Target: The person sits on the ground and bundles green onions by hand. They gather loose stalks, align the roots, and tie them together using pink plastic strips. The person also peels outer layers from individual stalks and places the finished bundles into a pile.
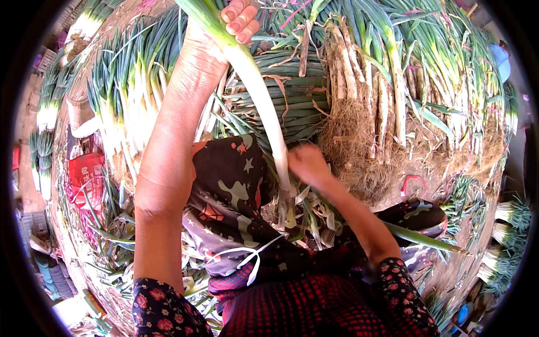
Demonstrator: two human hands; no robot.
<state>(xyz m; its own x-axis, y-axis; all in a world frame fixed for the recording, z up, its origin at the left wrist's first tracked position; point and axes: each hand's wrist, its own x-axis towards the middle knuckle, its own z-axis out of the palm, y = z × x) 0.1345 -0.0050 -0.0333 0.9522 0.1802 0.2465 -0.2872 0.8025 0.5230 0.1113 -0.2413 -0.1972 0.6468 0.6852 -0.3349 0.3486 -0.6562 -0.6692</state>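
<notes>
My left hand [238,21] is closed around the green upper part of a long green onion [263,99] near the top of the view. Its white stalk hangs down in a curve between my knees, with loose outer skin about the lower end. Right beside the lower stalk is my right hand [309,164], slightly blurred, its fingers curled; whether it pinches a strip of skin cannot be made out. A pile of untrimmed green onions with brown roots [353,139] lies ahead to the right. Cleaner white-stalked onions [137,105] lie ahead to the left.
Stripped leaves [311,215] lie between my legs and litter the ground. A red printed bag [86,179] is at the left, near a pale container [80,113]. More bundled onions [501,223] lie at the far right. A red strap [413,182] rests on the soil.
</notes>
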